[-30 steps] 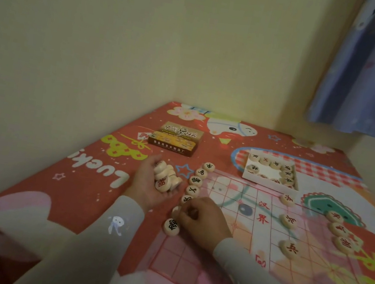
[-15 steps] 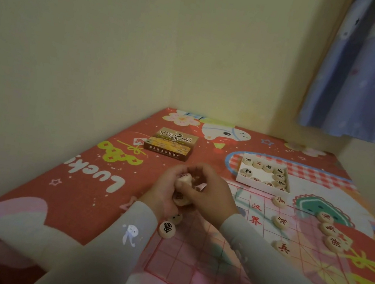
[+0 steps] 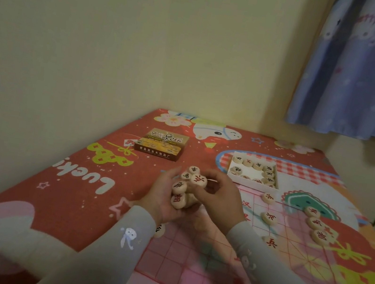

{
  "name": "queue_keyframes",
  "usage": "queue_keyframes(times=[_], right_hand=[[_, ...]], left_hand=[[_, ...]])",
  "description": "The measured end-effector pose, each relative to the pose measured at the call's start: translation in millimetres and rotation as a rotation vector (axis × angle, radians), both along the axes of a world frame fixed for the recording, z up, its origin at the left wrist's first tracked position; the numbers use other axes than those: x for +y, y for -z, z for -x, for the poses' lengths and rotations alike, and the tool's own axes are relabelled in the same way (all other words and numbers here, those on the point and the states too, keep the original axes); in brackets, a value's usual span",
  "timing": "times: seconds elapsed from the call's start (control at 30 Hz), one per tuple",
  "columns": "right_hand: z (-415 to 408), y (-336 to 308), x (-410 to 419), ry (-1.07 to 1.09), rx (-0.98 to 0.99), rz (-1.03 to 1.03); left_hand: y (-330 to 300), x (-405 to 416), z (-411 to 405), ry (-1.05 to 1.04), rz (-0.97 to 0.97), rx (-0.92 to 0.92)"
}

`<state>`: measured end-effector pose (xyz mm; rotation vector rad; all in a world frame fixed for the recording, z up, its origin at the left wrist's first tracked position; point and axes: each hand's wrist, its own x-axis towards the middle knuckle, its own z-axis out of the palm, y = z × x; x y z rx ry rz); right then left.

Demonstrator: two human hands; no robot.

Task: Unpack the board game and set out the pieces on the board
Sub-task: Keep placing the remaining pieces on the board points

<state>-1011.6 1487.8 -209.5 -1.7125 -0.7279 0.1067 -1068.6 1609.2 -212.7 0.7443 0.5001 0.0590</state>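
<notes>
Much of the game lay hidden behind hands and sleeves.

The left hand [image 3: 164, 200] covered part of its stack of pieces [image 3: 183, 188]; how many it held could not be told. One piece [image 3: 160, 229] peeked from behind the left sleeve [image 3: 114, 248]. The board [image 3: 222, 266] ran off the lower edge and blurred near the bottom. Pieces in the white tray [image 3: 252, 183] at centre right were too small to read.

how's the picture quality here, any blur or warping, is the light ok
Head view: dim, warm light, soft all over. The sleeves at the bottom edge are blurred, while the pieces held in the left hand and under the right hand stay readable. Wide-angle bending shows in the curtain. No glare.
</notes>
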Motion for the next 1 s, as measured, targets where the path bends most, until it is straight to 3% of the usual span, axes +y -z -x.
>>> queue_keyframes(times=[0.17,0.37,0.6,1.0], right_hand=[[-14,9,-51,0.081,-0.024,0.087],[-18,20,-137,0.202,-0.227,0.407],[8,31,-197,0.220,-0.256,0.623],[29,54,-195,0.195,-0.319,0.674]], left_hand=[[7,-3,-12,0.018,0.059,-0.005],[16,-38,-20,0.042,0.029,0.050],[16,-81,-15,0.099,0.090,0.057],[22,-109,-8,0.173,0.080,0.066]])
